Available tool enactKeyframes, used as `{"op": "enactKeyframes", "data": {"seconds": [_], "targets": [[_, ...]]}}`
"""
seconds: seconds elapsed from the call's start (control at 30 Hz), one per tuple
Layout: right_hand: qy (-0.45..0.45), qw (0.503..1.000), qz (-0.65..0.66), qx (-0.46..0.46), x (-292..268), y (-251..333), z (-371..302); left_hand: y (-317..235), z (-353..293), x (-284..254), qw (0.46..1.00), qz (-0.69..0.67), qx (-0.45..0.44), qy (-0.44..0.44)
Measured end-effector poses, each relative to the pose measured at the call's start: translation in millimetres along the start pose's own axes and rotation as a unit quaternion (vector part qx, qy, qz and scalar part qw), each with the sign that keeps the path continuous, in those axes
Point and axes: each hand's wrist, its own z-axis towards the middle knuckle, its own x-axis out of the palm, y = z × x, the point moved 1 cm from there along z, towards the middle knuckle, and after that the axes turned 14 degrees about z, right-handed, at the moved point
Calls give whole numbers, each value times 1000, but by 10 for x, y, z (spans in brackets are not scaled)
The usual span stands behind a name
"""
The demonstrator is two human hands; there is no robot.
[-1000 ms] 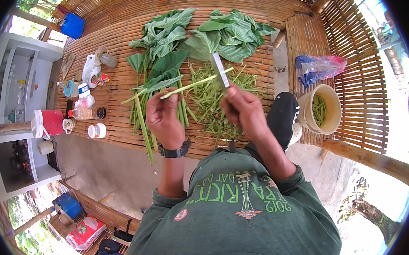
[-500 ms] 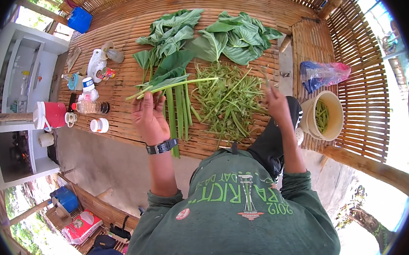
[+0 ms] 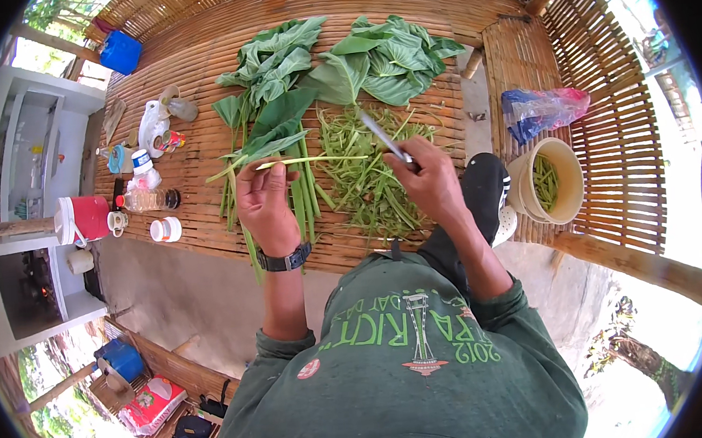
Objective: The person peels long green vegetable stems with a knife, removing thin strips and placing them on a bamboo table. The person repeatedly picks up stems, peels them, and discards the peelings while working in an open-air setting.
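Observation:
My left hand (image 3: 269,208), with a dark watch on its wrist, pinches a thin pale-green stalk (image 3: 314,160) that points to the right. My right hand (image 3: 431,182) grips a knife (image 3: 380,133), its blade slanting up and to the left, apart from the stalk's free end. Below the knife lies a heap of green peelings and strips (image 3: 378,193) on the bamboo table (image 3: 201,164). Longer thick stalks (image 3: 310,197) lie beside my left hand. Beyond are two bunches of large green leaves, one at left (image 3: 275,65), the other at right (image 3: 405,60).
A cream bucket (image 3: 574,191) holding cut green pieces stands on the right, near a blue-and-pink plastic bag (image 3: 543,112). At the table's left are a bottle of liquid (image 3: 148,201), a white jar (image 3: 165,229) and a red cooler (image 3: 90,218). My knee (image 3: 485,185) is against the table's right side.
My right hand has moved left with the knife, from the heap's right edge to above the heap. My left hand still holds the stalk, now turned slightly. The view has shifted a little.

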Motion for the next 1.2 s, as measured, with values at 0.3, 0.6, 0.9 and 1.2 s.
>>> {"op": "enactKeyframes", "data": {"seconds": [0.3,0.6,0.9,1.2], "targets": [[133,983,76,-101,327,81,212,-66,-134,114,995,61,18,79],[21,833,504,227,306,-91,214,133,-207,151,996,-54,-47,61],[-126,718,665,163,-246,-466,399,342,-106,-12,996,-35,-79,31],[-325,861,388,55,-1004,-804,328,476,12,-171,996,5,-89,0]]}}
